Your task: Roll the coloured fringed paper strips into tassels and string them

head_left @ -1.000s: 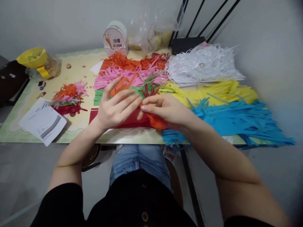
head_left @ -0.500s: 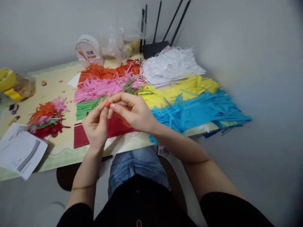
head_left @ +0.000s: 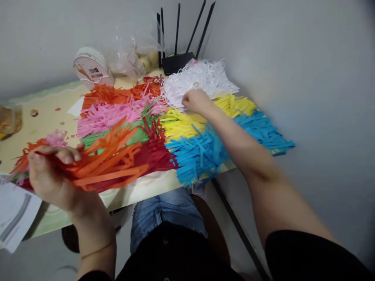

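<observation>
Orange paper strips [head_left: 111, 164] fan out flat and thin from my left hand [head_left: 49, 175], their loose ends spreading rightward over the red fringed sheet [head_left: 155, 156] near the front edge of the table [head_left: 140, 189]. My left grip is closed around their gathered end, thumb pressed on top. My right hand [head_left: 196, 100] reaches far across to the white shredded paper [head_left: 199, 78], fingers curled down at its edge; I cannot tell whether that grip has caught any. Around it lie matte, fringe-cut sheets: yellow [head_left: 178, 123], blue [head_left: 199, 150], pink [head_left: 102, 115] and green [head_left: 137, 134], all soft-edged and crinkled.
</observation>
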### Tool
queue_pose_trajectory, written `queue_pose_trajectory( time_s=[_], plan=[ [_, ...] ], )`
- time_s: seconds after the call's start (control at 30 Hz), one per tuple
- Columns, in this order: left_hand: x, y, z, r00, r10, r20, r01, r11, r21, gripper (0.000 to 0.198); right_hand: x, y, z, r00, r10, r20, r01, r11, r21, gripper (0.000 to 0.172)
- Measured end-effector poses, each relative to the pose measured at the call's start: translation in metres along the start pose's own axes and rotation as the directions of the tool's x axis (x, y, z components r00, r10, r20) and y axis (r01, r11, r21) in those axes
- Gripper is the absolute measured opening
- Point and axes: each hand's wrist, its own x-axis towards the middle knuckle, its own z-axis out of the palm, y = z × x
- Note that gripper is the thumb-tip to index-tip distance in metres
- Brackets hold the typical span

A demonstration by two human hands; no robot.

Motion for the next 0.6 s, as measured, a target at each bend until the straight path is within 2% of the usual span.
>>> queue_pose_trajectory(
  time_s=[0.03,0.1,0.17,0.27,0.4,0.6],
  plan=[
    [-0.001,0.001,0.003,0.999,-0.006,-0.045,0.005,1.0,-0.019,0.04,0.008,0.014,0.011,0.996,0.026,0.088,-0.02,0.998,-0.061,0.034],
    [-0.004,-0.004,0.009,0.992,-0.001,-0.127,-0.005,0.999,-0.048,0.036,0.015,0.028,0.03,0.983,0.047,0.175,-0.028,0.994,-0.109,0.032],
    [-0.007,-0.013,0.011,0.981,0.025,-0.192,-0.039,0.997,-0.07,0.034,0.013,0.029,0.043,0.982,0.045,0.185,-0.024,0.993,-0.115,0.031],
    [-0.01,-0.029,0.004,0.961,0.101,-0.259,-0.136,0.983,-0.12,0.033,0.01,0.025,0.052,0.982,0.038,0.183,-0.013,0.991,-0.132,0.033],
    [-0.011,-0.044,-0.005,0.966,0.095,-0.242,-0.138,0.976,-0.17,0.033,0.011,0.025,0.053,0.984,0.013,0.176,0.012,0.99,-0.141,0.034],
    [-0.016,-0.054,-0.002,0.988,0.038,-0.148,-0.061,0.987,-0.15,0.028,0.01,0.02,0.058,0.988,-0.026,0.153,0.046,0.991,-0.127,0.032]
  ],
)
